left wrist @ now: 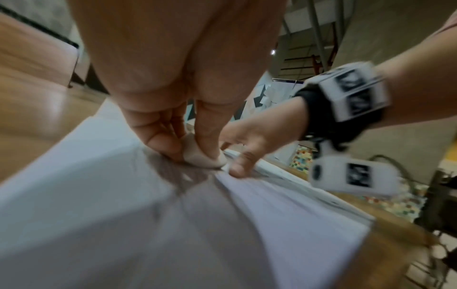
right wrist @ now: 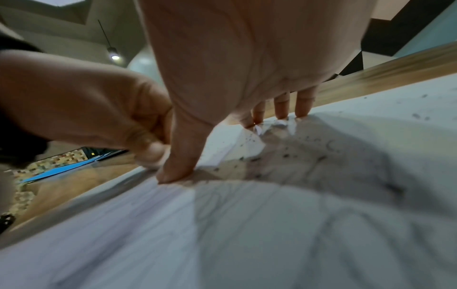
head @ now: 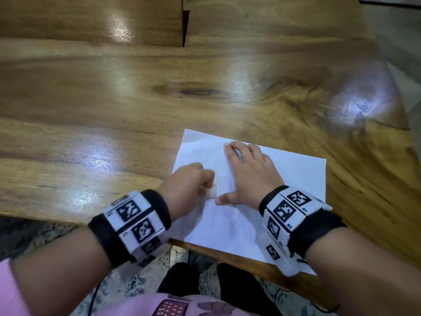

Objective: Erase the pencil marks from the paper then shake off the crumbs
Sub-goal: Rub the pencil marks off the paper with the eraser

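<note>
Head view: nearest, at the lower edge, two forearms wear black bands with white marker blocks. Mid-frame, the left hand curls at the white paper's left edge; the right hand presses it flat on the glossy wooden worktop. Left wrist view: fingers pinch a pale, rounded eraser against the sheet. Right wrist view: dark crumbs dot wrinkled paper; faint pencil marks remain. Erasing seems partly done; shaking remains.
</note>
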